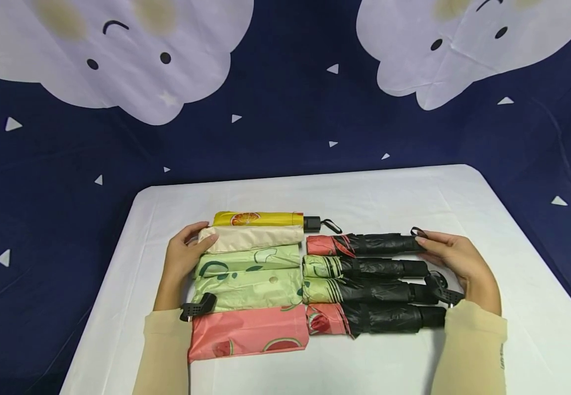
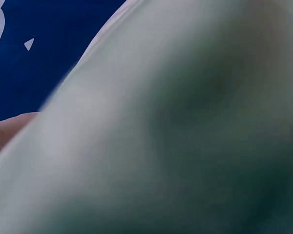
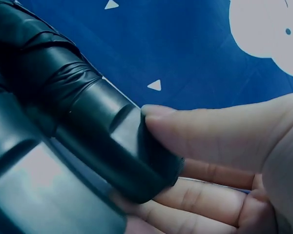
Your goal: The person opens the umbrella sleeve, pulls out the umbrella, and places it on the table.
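Note:
My left hand [image 1: 184,252] pinches the left end of a cream umbrella cover [image 1: 258,238], thumb lying on top. In the left wrist view a blurred pale green surface hides most of this hand. At the right, my right hand [image 1: 458,258] holds the handle end of a folded black umbrella with a red tip [image 1: 379,244]. The right wrist view shows the thumb on the dark handle [image 3: 132,136] and the fingers beneath it. The umbrella's tip lies close to the cover's right end.
Behind the cream cover lies a yellow umbrella [image 1: 266,219] with a black handle. Toward the front are two green covers [image 1: 251,260] and a red watermelon-print cover [image 1: 251,332]. Black umbrellas with green tips [image 1: 374,267] and a red-tipped one [image 1: 384,318] lie beside them on the white table [image 1: 364,367].

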Motion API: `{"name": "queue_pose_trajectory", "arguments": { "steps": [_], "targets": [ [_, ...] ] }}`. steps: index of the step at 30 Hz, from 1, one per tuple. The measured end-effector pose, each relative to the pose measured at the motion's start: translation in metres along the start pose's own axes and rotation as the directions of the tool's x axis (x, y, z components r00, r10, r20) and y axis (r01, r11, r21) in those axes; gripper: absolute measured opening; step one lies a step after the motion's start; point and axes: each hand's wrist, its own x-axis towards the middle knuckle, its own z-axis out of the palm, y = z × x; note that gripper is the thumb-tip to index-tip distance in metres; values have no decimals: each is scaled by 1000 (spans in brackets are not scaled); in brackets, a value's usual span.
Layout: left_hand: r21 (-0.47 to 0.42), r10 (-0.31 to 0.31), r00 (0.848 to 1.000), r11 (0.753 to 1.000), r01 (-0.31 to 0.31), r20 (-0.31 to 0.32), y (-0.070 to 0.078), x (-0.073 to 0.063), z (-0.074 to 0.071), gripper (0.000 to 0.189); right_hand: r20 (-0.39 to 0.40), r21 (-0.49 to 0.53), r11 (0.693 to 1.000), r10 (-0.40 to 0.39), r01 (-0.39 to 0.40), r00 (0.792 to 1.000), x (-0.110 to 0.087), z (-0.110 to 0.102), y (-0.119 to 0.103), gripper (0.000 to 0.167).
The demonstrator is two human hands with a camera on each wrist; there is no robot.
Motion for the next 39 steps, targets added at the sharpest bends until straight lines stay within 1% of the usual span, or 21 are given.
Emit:
{"name": "queue_pose_trajectory", "arguments": {
  "steps": [2, 4, 6, 8, 11, 12, 14, 16, 18, 19, 21, 23, 24, 26, 28, 31, 33, 36, 39],
  "targets": [
    [-11, -5, 1000, 1000, 5, 9, 9, -4, -1, 57, -26, -116, 993, -5, 2, 1000, -2, 1, -3, 73],
    [-23, -3, 1000, 1000, 3, 15, 17, -8, -2, 58, -45, -197, 980, -7, -2, 999, -4, 1, -6, 72],
    [-29, -4, 1000, 1000, 5, 20, 20, -10, -3, 59, -66, -244, 970, -1, -15, 998, -6, 2, -8, 71],
    [-33, 1, 1000, 999, 0, 18, 16, -8, -4, 60, -77, -270, 963, 7, -27, 997, -7, 2, -10, 70],
    [-41, 16, 1000, 999, -16, -5, 6, -2, -6, 61, -99, -310, 950, 11, -41, 995, -8, 3, -13, 73],
    [-45, 20, 1000, 999, -21, -15, 2, -1, -6, 61, -106, -334, 942, 7, -43, 994, -8, 4, -15, 74],
    [-45, 39, 999, 998, -41, -35, -2, 1, -8, 59, -148, -415, 909, -21, -43, 989, -11, 5, -20, 74],
    [-46, 55, 997, 997, -57, -58, -3, 1, -9, 56, -214, -492, 869, -58, -57, 975, -15, 7, -27, 73],
    [-33, 66, 994, 997, -69, -86, -2, 0, -11, 52, -276, -557, 828, -119, -58, 954, -21, 14, -36, 70],
    [-23, 78, 992, 996, -81, -104, -1, -1, -12, 49, -301, -579, 814, -155, -51, 941, -24, 18, -41, 67],
    [-6, 91, 986, 996, -93, -139, 0, -2, -13, 47, -318, -590, 808, -215, -15, 923, -28, 31, -54, 65],
    [10, 104, 981, 995, -103, -162, 4, -2, -14, 45, -292, -602, 796, -291, 61, 911, -30, 48, -67, 61],
    [20, 116, 979, 993, -114, -168, 7, -1, -14, 45, -266, -606, 789, -322, 102, 909, -30, 57, -74, 60],
    [44, 136, 976, 991, -130, -171, 13, 1, -13, 45, -183, -619, 763, -370, 186, 911, -26, 79, -86, 57],
    [72, 149, 975, 988, -139, -164, 19, 4, -12, 46, -81, -627, 732, -400, 266, 913, -18, 103, -94, 53],
    [132, 156, 980, 981, -140, -122, 27, 11, -10, 48, 60, -641, 685, -406, 347, 912, -2, 136, -99, 48],
    [188, 142, 987, 974, -126, -73, 30, 15, -8, 52, 112, -658, 657, -399, 368, 910, 8, 153, -98, 45],
    [272, 103, 995, 957, -100, 1, 31, 20, -3, 62, 137, -697, 619, -380, 361, 915, 21, 172, -93, 43],
    [336, 68, 997, 938, -78, 42, 27, 21, 2, 67, 139, -720, 610, -341, 331, 930, 29, 186, -86, 43]
  ]
}}
